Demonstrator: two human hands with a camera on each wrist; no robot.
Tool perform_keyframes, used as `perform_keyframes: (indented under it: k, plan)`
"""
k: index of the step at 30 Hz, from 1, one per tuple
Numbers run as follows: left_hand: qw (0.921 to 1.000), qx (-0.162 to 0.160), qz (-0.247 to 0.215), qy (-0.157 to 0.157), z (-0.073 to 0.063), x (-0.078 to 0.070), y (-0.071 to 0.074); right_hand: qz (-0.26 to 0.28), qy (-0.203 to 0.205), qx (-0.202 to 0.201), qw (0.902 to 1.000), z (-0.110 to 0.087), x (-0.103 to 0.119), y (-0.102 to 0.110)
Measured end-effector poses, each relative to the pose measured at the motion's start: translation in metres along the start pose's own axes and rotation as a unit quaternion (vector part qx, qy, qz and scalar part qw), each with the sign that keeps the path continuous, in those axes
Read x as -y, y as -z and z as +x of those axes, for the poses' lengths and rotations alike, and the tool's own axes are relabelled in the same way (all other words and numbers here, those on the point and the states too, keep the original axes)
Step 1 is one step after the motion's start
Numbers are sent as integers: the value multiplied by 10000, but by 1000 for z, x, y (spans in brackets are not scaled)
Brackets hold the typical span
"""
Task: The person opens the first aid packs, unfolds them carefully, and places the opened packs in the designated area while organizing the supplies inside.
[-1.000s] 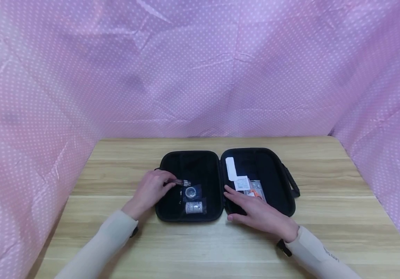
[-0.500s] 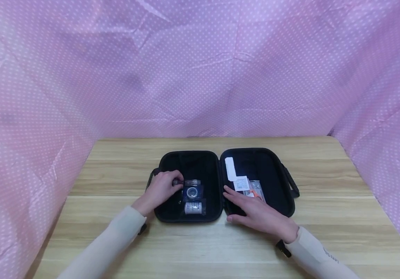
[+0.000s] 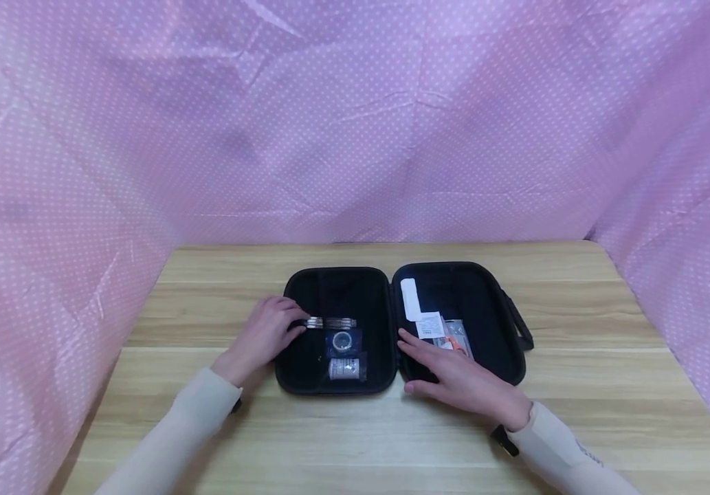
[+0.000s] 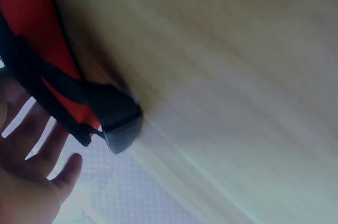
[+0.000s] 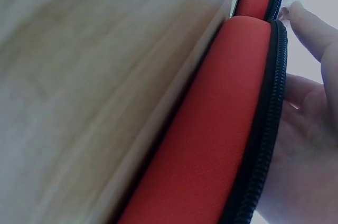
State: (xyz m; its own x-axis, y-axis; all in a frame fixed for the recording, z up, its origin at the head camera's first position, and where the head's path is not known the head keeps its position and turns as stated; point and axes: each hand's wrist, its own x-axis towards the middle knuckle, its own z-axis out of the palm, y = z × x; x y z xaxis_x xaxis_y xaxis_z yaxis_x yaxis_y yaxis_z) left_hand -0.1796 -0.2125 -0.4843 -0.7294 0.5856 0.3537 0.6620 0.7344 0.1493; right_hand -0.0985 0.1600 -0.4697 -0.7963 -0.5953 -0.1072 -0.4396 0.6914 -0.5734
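A black-lined zip case [image 3: 357, 289] lies unfolded on the table; both wrist views show its red outer shell [image 5: 222, 108]. My left hand [image 3: 264, 333] reaches over the left rim, thumb and fingers apart, with fingertips at the near end of a slim silvery wrapped strip [image 3: 339, 322]. Beside that strip are a blue packet with a white ring [image 3: 342, 341] and a wrapped white roll [image 3: 345, 368]. My right hand [image 3: 453, 378] lies with fingers stretched across the front of the right half, fingertips by the hinge. It partly covers an orange-handled item in a clear packet [image 3: 456, 335].
A white strip [image 3: 410, 300] and a printed white slip [image 3: 430, 325] lie in the right half. A carry handle [image 3: 518, 320] sticks out at the right, and a black strap [image 4: 105, 102] hangs off the left side. Pink dotted cloth [image 3: 355, 137] surrounds the wooden table [image 3: 355, 440].
The left hand moved right with the slim wrapped strip, laid it above the blue packet, then drew back left, leaving it there. The right hand has stayed in place.
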Motion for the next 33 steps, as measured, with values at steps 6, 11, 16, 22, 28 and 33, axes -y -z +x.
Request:
perform_keyframes:
  k: [6, 11, 16, 22, 28, 33]
  plan:
    - [9988, 27, -460, 140, 8, -5, -5, 70, 25, 21, 10000, 0, 0, 0]
    - [9955, 79, -816, 472, 16, -10, -8, 78, 58, 25, 9999, 0, 2, 1]
    - [9930, 155, -952, 676, 21, -14, -9, 123, -16, 76, 9999, 0, 2, 3]
    - [9921, 178, -997, 747, 24, -18, -9, 135, 9, 110, 9998, 0, 3, 3]
    - [9921, 197, -959, 790, 24, -20, -9, 126, -7, 94, 9999, 0, 3, 3]
    - [9920, 229, -958, 789, 22, -20, -9, 99, -28, 88, 9999, 0, 2, 3]
